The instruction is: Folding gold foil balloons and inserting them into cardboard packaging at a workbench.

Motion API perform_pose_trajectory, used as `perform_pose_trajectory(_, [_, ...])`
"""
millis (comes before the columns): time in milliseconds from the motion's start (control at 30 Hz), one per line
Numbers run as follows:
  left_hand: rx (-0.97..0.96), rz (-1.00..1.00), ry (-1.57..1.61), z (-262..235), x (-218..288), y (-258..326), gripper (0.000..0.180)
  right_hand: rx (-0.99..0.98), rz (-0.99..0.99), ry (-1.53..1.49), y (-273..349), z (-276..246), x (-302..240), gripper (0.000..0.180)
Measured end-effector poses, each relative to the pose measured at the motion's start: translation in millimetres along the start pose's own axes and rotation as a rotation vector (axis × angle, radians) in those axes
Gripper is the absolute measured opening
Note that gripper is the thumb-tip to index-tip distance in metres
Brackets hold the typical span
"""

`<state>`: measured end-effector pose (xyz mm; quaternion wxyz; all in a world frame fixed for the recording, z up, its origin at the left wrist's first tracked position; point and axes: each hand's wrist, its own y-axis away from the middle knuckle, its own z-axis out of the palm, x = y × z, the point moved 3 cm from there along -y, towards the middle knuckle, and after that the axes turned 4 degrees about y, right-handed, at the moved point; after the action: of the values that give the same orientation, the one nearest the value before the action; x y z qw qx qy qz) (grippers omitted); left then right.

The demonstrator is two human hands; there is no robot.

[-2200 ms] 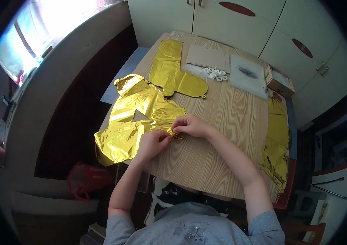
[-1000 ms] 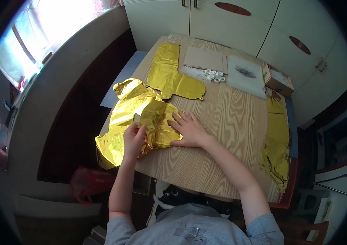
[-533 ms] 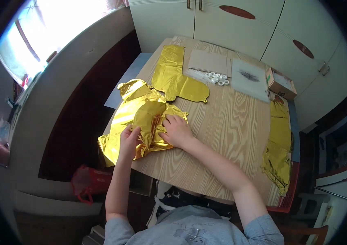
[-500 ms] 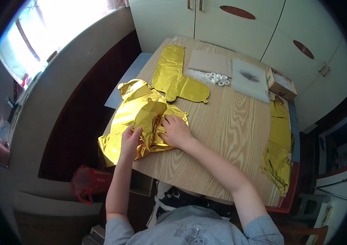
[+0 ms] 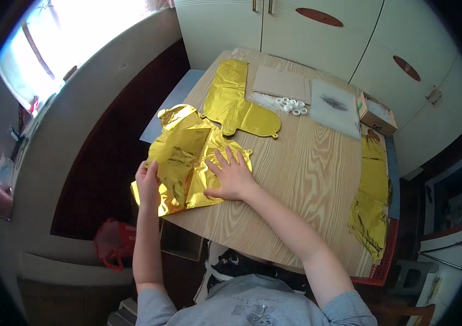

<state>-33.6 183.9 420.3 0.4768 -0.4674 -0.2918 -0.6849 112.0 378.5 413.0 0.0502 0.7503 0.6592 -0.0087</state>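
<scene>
In the head view, the left hand (image 5: 147, 180) pinches the edge of one creased gold foil sheet (image 5: 179, 149) at the near left of the table (image 5: 301, 185), the right hand (image 5: 233, 180) lies spread on it, one L-shaped foil piece (image 5: 227, 103) lies beyond, and one box (image 5: 376, 116) stands far right.

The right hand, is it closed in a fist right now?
No, the right hand is spread open over the crinkled gold foil.
</scene>
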Motion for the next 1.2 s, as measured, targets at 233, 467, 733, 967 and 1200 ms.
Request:
perform_pose_trajectory(233, [0.129, 0.059, -0.173, -49.6, 21.0, -41.5, 0.014, 0.017, 0.002, 0.006, 0.1, 0.7, 0.4, 0.088])
perform_pose_trajectory(467, [0.203, 0.093, -0.081, -107.7, 40.6, -87.8, 0.018, 0.003, 0.006, -0.003, -1.6, 2.6, 0.1, 0.087])
perform_pose_trajectory(733, [0.22, 0.109, -0.19, -121.4, 70.4, -102.0, 0.019, 0.022, 0.011, 0.019, -0.5, 2.1, -1.1, 0.087])
perform_pose_trajectory(967, [0.272, 0.127, -0.228, -131.9, 75.9, -112.5, 0.021, -0.015, 0.017, 0.025, 0.2, -1.5, -1.9, 0.088])
perform_pose_trajectory(1200, [0.374, 0.267, -0.246, -193.6, 133.4, -147.3, 0.018, -0.01, 0.02, 0.014, 1.7, -3.3, -1.9, 0.089])
